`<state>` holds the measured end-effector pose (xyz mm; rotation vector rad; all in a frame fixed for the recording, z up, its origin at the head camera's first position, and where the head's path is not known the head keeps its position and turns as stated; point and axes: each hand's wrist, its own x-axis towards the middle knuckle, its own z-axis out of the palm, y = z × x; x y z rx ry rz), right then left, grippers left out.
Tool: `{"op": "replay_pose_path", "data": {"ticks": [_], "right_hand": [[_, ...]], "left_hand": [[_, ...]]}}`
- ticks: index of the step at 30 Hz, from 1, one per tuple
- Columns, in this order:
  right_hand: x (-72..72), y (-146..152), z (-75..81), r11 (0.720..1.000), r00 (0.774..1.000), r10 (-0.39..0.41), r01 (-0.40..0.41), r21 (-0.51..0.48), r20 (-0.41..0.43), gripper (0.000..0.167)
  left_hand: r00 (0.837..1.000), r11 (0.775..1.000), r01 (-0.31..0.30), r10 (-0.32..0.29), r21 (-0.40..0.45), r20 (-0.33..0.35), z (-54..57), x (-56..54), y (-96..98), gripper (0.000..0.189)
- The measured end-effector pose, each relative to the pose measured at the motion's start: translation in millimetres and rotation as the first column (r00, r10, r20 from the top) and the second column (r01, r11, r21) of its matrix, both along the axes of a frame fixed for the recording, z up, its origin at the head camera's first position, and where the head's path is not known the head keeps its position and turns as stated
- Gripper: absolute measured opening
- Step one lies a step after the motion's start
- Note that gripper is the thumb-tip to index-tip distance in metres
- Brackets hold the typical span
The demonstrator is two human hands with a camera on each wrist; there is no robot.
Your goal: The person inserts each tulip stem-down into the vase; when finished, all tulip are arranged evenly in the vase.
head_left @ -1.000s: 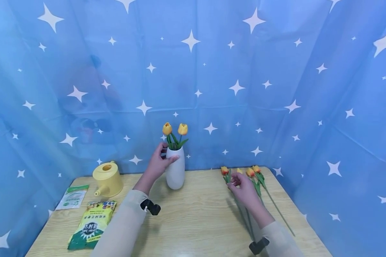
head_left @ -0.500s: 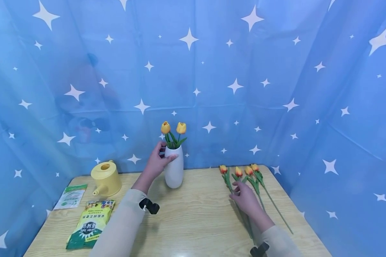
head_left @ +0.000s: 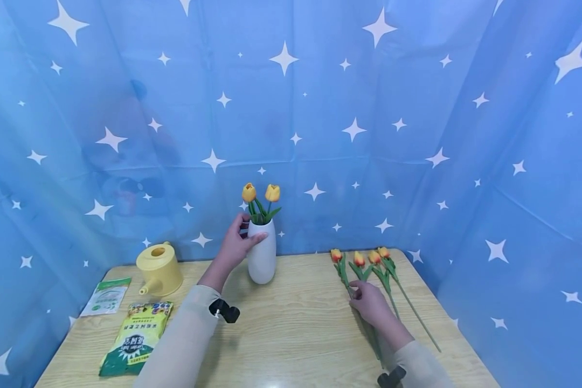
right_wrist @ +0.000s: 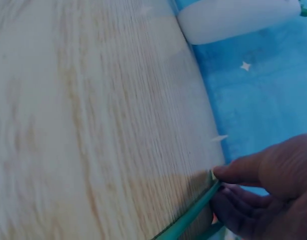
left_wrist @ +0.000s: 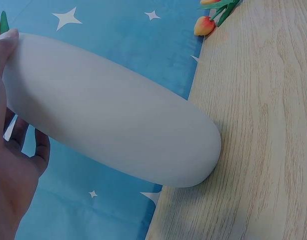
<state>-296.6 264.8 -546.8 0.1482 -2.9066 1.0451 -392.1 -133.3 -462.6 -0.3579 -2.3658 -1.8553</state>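
A white vase [head_left: 262, 261] stands upright near the back edge, with two yellow tulips [head_left: 272, 193] in its mouth. My left hand [head_left: 233, 245] grips it near the top, the thumb across its front and the other fingers behind. On the right, several orange-red tulips lie with their heads toward the back. My right hand [head_left: 372, 304] is down among their stems. Seen from the right wrist, thumb and fingers pinch a green stem [right_wrist: 186, 217] close over the wood. The leftmost tulip head [head_left: 336, 255] lies beyond the fingertips.
A yellow watering can [head_left: 159, 272] stands at the back left. Beside it lie a green-and-white packet [head_left: 106, 296] and a yellow-green bag [head_left: 138, 337]. A blue star-patterned curtain [head_left: 315, 108] rises behind the wooden table [head_left: 291, 334].
My right hand has moved from near the tulip heads down along the stems toward me, and its fingers have closed on a stem. The left hand stays on the vase.
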Motion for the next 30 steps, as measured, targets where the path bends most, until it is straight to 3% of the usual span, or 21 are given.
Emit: {"op": "replay_pose_path", "data": {"ticks": [9,21,30], "right_hand": [[1.4,2,2.4,0.990,0.999,-0.004,0.012,-0.144,0.053,0.036],[-0.2,-4,13.7,0.972,0.999,-0.034,0.043,-0.232,0.040,0.036],[0.0,-10,20.6,0.926,0.998,-0.038,0.057,-0.374,0.057,0.039]], "left_hand": [[1.000,1.000,0.002,-0.002,0.005,-0.002,-1.1,-1.4,-0.1,0.067],[1.000,1.000,0.009,-0.009,0.009,0.007,-0.8,-2.4,0.0,0.067],[1.000,1.000,0.001,-0.002,0.007,0.010,-1.3,-1.5,0.1,0.066]]}}
